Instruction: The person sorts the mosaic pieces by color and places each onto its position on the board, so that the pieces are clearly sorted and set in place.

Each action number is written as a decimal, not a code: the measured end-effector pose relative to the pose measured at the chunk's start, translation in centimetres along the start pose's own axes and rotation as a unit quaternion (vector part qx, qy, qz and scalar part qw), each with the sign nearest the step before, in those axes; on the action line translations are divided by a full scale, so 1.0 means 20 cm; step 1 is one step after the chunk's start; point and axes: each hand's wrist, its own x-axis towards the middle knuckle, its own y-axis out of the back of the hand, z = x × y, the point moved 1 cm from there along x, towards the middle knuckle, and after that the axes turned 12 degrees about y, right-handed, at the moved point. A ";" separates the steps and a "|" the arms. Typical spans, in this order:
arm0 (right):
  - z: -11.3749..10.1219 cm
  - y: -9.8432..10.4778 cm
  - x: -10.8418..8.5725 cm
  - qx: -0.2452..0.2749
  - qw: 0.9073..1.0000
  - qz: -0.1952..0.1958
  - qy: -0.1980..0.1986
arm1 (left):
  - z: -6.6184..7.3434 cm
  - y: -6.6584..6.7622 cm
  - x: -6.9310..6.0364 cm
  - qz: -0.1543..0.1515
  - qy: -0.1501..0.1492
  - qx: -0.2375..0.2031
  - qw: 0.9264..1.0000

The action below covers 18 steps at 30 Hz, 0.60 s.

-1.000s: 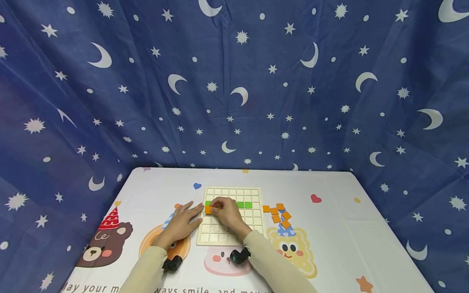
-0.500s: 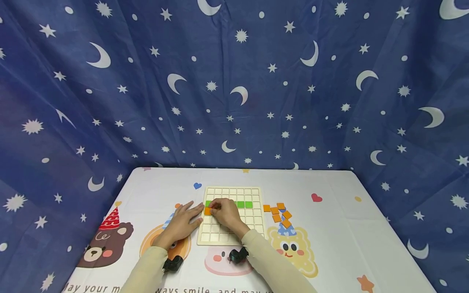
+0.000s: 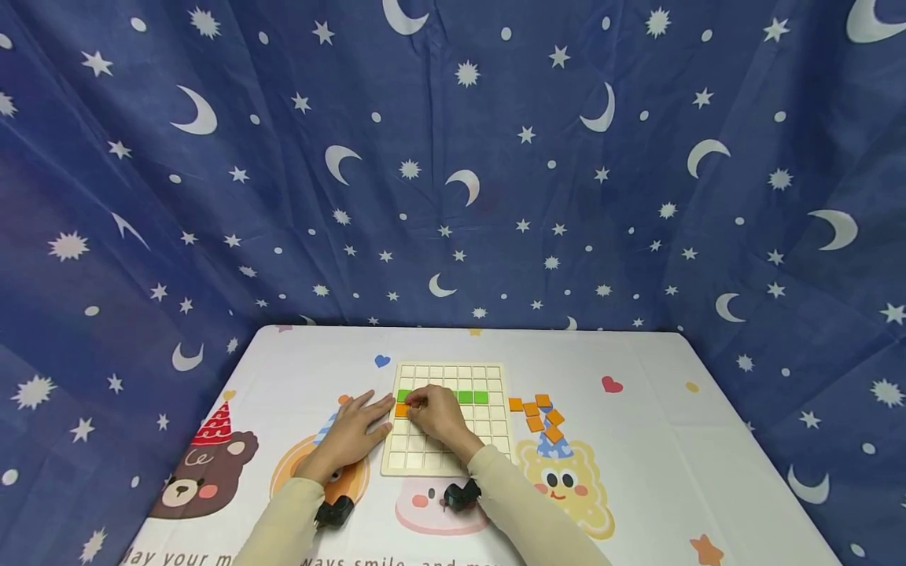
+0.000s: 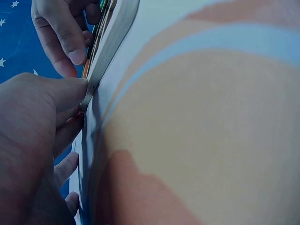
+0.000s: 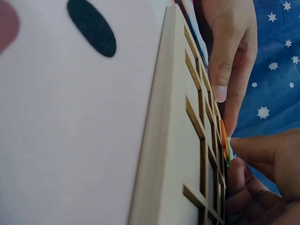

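Note:
A cream grid board (image 3: 498,442) lies on the table, with a row of green tiles (image 3: 473,398) across it. In its left column, just below the leftmost green tile, an orange tile (image 3: 401,411) lies about level with the grid. My right hand (image 3: 440,415) is over the board, its curled thumb and fingertips at that tile's right part, which they hide in the head view. Seen from the right wrist, the fingertips sit against the orange tile (image 5: 224,136). My left hand (image 3: 351,431) rests with spread fingers beside the board, thumb and index at its left edge (image 4: 110,51).
Several loose orange tiles (image 3: 534,423) lie right of the board. The white tablecloth (image 3: 658,440) has printed cartoon figures and lettering. A blue curtain (image 3: 453,196) with moons and stars hangs behind the table. Each wrist wears a small black camera (image 3: 463,495).
The orange tile has gone from raised in the right fingers down into its cell in the left column. The right hand has shifted very little; the left hand stays at the board's edge.

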 end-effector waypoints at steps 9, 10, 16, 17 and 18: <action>-0.02 0.07 -0.04 0.061 0.998 -0.015 -0.017 | 0.01 0.01 -0.01 0.004 0.003 -0.002 1.000; -0.02 0.08 -0.04 0.063 0.998 -0.014 -0.017 | 0.01 0.01 -0.01 0.003 0.005 0.000 1.000; -0.06 0.16 -0.05 0.069 0.997 -0.006 -0.017 | 0.01 0.01 -0.01 0.002 0.009 0.001 1.000; -0.06 0.17 -0.06 0.071 0.997 -0.006 -0.017 | 0.01 0.01 -0.01 0.004 0.007 0.000 1.000; -0.06 0.19 -0.06 0.072 0.997 -0.005 -0.015 | 0.02 0.01 -0.01 0.005 0.008 -0.001 1.000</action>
